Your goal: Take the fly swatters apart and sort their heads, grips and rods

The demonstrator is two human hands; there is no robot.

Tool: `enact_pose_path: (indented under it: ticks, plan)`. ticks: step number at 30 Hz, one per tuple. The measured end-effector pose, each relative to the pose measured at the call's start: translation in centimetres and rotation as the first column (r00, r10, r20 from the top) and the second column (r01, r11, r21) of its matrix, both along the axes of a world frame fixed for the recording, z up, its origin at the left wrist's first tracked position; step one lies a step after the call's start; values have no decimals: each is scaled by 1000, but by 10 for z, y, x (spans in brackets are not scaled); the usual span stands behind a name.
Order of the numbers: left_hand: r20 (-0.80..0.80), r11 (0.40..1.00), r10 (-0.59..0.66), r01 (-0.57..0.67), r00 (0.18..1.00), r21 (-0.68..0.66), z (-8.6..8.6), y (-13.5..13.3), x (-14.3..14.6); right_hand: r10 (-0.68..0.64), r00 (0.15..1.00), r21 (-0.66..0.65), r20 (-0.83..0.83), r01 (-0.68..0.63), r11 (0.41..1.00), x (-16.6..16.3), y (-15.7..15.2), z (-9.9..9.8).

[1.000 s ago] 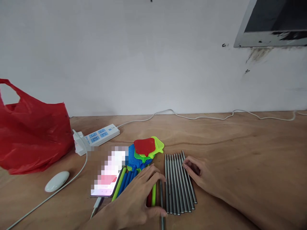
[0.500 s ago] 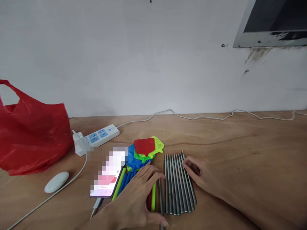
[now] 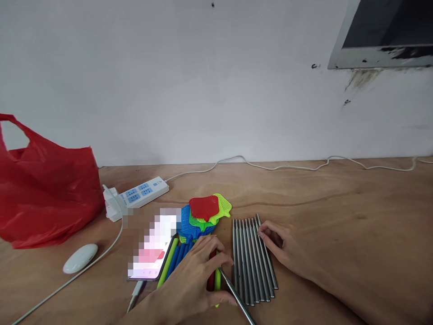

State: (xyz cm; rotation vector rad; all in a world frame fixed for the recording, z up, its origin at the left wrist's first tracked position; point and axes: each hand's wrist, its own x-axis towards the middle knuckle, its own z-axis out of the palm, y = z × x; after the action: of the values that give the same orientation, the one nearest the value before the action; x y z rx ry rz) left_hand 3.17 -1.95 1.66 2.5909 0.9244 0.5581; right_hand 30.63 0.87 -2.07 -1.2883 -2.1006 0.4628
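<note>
A loose metal rod [image 3: 243, 308] slants toward five o'clock at the thumb of your left hand [image 3: 198, 277], half-curled with thumb and forefinger apart; whether it grips the rod cannot be told. Your right hand [image 3: 282, 244], at two o'clock on the row of rods [image 3: 248, 266], nearly pinches by the outermost rod's [image 3: 270, 264] thin end, its hold unclear. Smooth and stiff, the loose one likely feels weighty and slick, best taken mid-length.
</note>
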Motion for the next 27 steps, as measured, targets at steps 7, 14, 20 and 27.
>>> enact_pose_path:
  ticks: [7,14,20,27]
  plan:
    - [14,989,-119,118,993,90,2,0,1,10,1000,-2,-6,-10,1000,0,0,1]
    - [41,979,-91,82,995,186,5,-1,-4,3,992,-46,-130,-9,999,1,-1,0]
    - [155,987,-4,-21,988,160,0,-1,-5,175,954,-160,-242,-217,963,0,-14,18]
    - [218,981,33,-73,975,177,-4,0,-6,315,939,-233,-139,-340,911,-6,-24,23]
